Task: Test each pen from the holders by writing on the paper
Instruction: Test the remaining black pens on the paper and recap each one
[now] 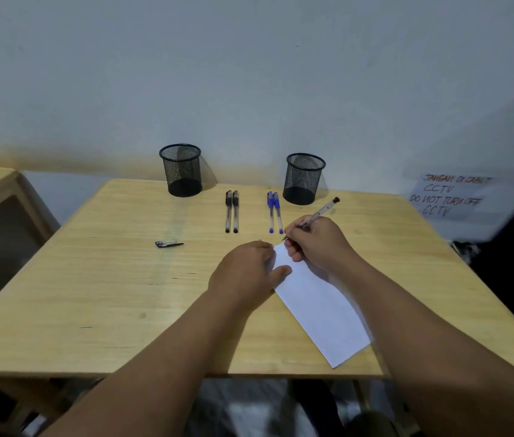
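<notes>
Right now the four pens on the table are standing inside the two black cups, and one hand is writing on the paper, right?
Not quite: the head view shows the four pens lying on the table between the cups, not inside.

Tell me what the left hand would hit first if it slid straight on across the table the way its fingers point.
Probably the two blue pens. The left hand lies on the paper with fingers pointing away and slightly right; those pens lie just beyond, though depth is hard to judge.
</notes>
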